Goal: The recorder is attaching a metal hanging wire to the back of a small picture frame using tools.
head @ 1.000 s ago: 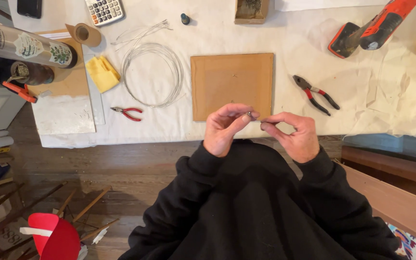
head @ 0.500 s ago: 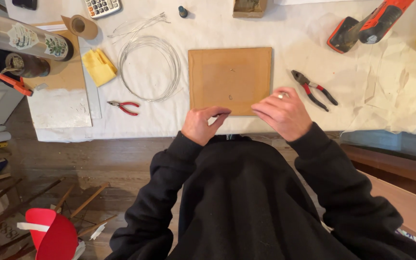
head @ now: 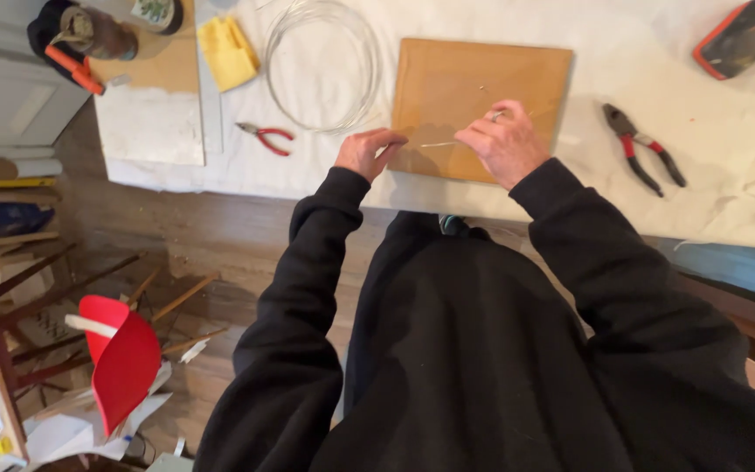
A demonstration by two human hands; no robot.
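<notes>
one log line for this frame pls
left hand: on near edge of wooden board | right hand: over board, pinching thin wire piece | wire coil, small red pliers left of board

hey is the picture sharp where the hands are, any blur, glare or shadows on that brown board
Head view: mild motion blur softens the left hand and right hand; the thin wire piece between them is barely resolved. The brown board shows soft shadows under both hands and no strong glare. Wide-angle distortion bends the white table edge.
</notes>
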